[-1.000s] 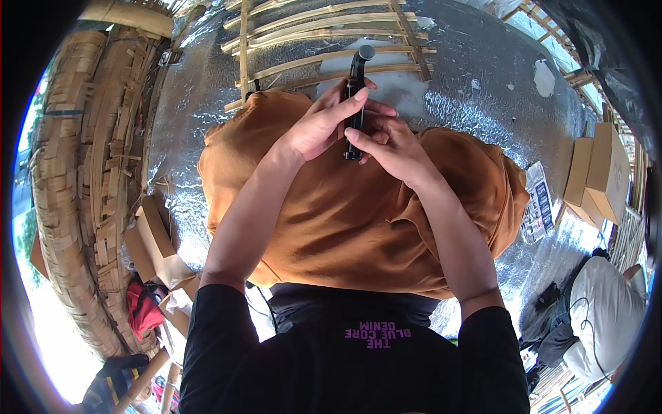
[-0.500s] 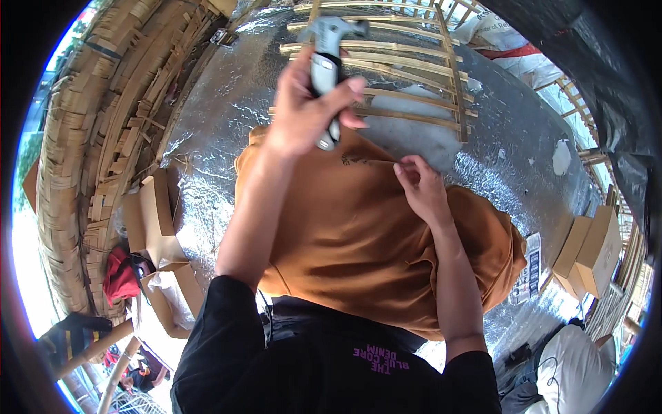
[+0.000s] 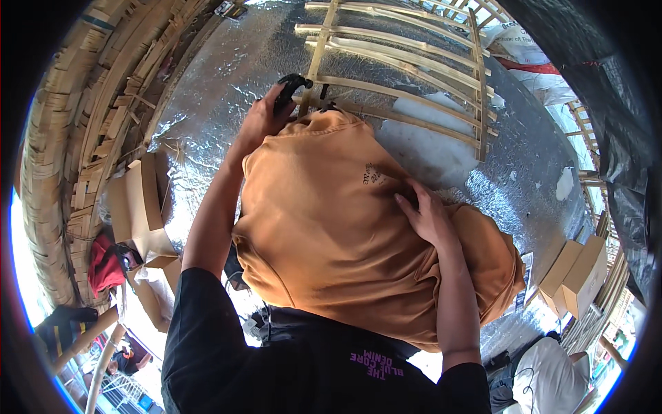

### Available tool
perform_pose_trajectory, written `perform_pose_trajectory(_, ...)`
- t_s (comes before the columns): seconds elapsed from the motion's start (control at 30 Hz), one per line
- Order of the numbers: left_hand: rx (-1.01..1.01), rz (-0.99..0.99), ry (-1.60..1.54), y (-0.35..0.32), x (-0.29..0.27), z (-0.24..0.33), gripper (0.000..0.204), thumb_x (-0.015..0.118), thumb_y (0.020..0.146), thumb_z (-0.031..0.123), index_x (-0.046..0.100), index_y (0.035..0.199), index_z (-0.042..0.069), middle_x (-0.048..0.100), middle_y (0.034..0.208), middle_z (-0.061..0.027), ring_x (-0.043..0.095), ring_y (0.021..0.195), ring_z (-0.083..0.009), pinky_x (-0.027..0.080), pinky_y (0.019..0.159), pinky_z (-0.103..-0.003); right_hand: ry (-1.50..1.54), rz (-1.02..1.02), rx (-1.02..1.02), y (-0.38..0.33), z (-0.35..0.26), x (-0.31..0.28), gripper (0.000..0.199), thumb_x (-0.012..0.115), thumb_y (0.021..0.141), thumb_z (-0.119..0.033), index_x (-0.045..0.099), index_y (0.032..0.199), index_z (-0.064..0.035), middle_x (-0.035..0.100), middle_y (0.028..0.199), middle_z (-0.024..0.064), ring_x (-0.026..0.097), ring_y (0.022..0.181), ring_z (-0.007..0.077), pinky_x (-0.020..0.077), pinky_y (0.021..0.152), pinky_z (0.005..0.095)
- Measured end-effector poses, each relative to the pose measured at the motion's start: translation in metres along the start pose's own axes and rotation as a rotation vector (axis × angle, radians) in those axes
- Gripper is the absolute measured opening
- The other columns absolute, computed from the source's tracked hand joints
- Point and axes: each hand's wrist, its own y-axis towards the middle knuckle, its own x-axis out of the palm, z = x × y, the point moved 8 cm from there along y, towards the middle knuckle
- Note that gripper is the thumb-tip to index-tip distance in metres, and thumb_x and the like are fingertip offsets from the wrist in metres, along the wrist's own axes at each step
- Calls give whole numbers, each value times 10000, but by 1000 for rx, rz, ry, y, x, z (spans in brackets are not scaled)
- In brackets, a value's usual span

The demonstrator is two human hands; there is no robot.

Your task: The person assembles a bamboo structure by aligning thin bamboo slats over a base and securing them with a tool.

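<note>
My left hand [image 3: 263, 120] is closed around a hammer-headed multi-tool [image 3: 292, 90], which looks dark now and is partly hidden by the fingers. It is beside the near left corner of a bamboo slat frame [image 3: 396, 91]. A brown-orange garment [image 3: 324, 207] with a small dark print is bunched across my lap, its far end reaching the frame. On the garment's right part lies my right hand [image 3: 429, 217], fingers stretched and thumb apart, holding nothing. Small dark pieces [image 3: 324, 92] show by the frame's corner; their kind is unclear.
Shiny silver sheeting [image 3: 227, 76] covers the floor under the frame. Woven bamboo [image 3: 65, 159] curves along the left. Open cardboard boxes stand at left [image 3: 141, 207] and right [image 3: 576, 276]. Black plastic sheeting [image 3: 624, 152] hangs on the right. At lower right is a person's light clothing [image 3: 552, 379].
My left hand has swung the multi-tool down and left, from above the garment to the frame's corner. My right hand has gone from pinched fingers to lying on the garment. The view has shifted.
</note>
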Motion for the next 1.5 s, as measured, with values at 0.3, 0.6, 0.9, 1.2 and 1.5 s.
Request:
perform_pose_trajectory(0.3,-42,-102,73,-14,4,6,388,625,934,266,541,1283,120,696,909,-227,671,855,-426,517,711,-495,-19,21,-18,0,3,1,461,644,932,-291,559,1248,34,626,1175,276,597,1103,437,494,928,457)
perform_pose_trajectory(0.6,-197,-226,87,-26,17,14,466,617,943,346,476,1328,122,693,930,-238,667,868,-443,502,718,-536,-51,-20,7,-3,4,3,479,624,943,-309,542,1299,1,608,1232,269,571,1166,424,470,982,451)
perform_pose_trajectory(0.9,-398,-283,162,-33,28,10,451,636,914,299,454,1303,161,701,928,-213,677,880,-428,500,729,-517,-43,13,-36,-3,6,3,461,641,932,-291,548,1267,11,619,1198,269,591,1118,426,489,943,455)
perform_pose_trajectory(1.2,-218,-92,-142,-33,21,-17,522,698,887,295,488,1328,108,724,981,-170,715,861,-268,553,740,-402,-39,53,-78,-3,6,3,436,660,913,-259,560,1232,21,633,1155,270,612,1067,428,507,906,452)
perform_pose_trajectory(1.5,-131,140,243,12,-79,40,312,740,861,299,661,1005,33,658,711,-127,629,622,-174,500,606,-355,-52,61,-101,-7,14,3,469,657,917,-267,549,1273,20,634,1166,272,599,1108,422,490,942,451)
